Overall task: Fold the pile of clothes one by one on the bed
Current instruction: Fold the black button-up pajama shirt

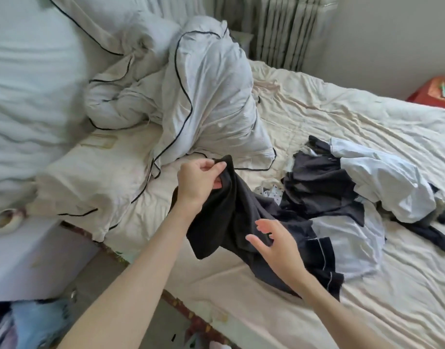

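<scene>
My left hand [200,181] pinches the top edge of a black garment [224,217] and lifts it above the bed [367,298]. The cloth hangs down from that hand and trails to the right into the pile of clothes [347,195]. My right hand [276,244] hovers open in front of the black cloth, fingers spread, touching or nearly touching it. The pile mixes dark grey, black and pale blue pieces, with a small dotted white piece [270,191] at its left edge.
A bunched white duvet with black piping [206,96] and a pillow [95,182] fill the bed's left half. A white bedside surface with a small bowl [6,221] stands at the left. A radiator [279,28] is behind; a red box [435,93] sits far right.
</scene>
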